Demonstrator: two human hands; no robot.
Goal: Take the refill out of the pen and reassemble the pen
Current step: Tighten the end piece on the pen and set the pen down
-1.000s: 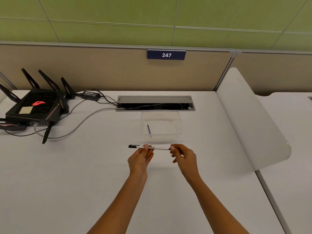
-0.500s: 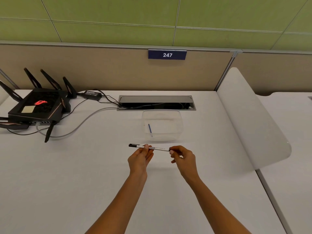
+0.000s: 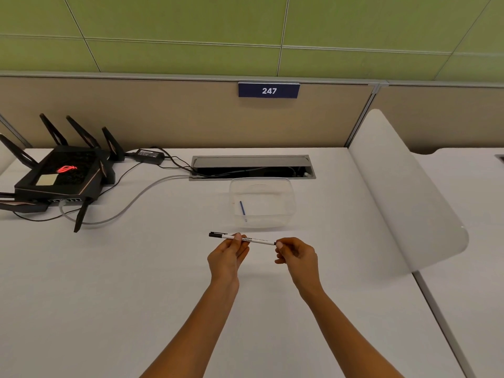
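- White desk (image 3: 109, 282) fills the head view, with a beige partition behind it carrying a blue 247 sign (image 3: 269, 90) and green wall panels above.
- Black router (image 3: 58, 177) with antennas sits far left, its cables running to a metal cable slot (image 3: 252, 167).
- Clear plastic container (image 3: 261, 203) sits just behind the hands, with a blue refill (image 3: 242, 209) lying inside.
- Both forearms reach in from the bottom edge.
- Left hand (image 3: 227, 257) pinches the pen (image 3: 255, 240) near its black cap end.
- Right hand (image 3: 298, 256) pinches the other tip, fingers curled in.
- Pen is held roughly level above the desk.
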